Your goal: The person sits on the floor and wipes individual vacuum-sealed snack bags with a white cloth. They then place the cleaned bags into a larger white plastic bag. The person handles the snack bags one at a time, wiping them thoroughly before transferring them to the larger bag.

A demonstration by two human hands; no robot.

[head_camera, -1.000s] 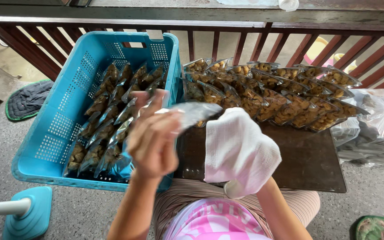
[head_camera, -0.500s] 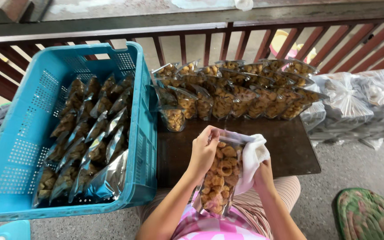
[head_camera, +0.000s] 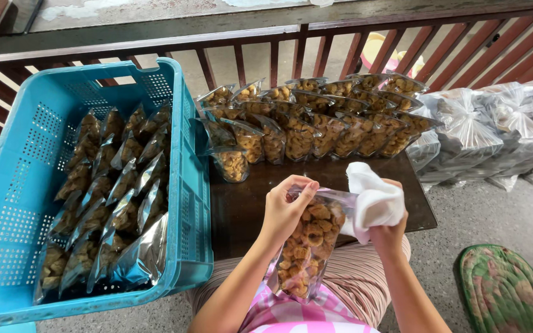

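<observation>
Left hand (head_camera: 285, 213) grips snack pouch (head_camera: 306, 250) — right hand (head_camera: 385, 231) clutches white cloth (head_camera: 374, 200).

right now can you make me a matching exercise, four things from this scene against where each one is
Things:
1. snack pouch
2. white cloth
3. blue crate
4. green patterned cushion

Places:
a. on the floor at the lower right
b. left of the dark table, filled with pouches
c. in the left hand
d. in the right hand

Pairs: 1-c, 2-d, 3-b, 4-a
</observation>
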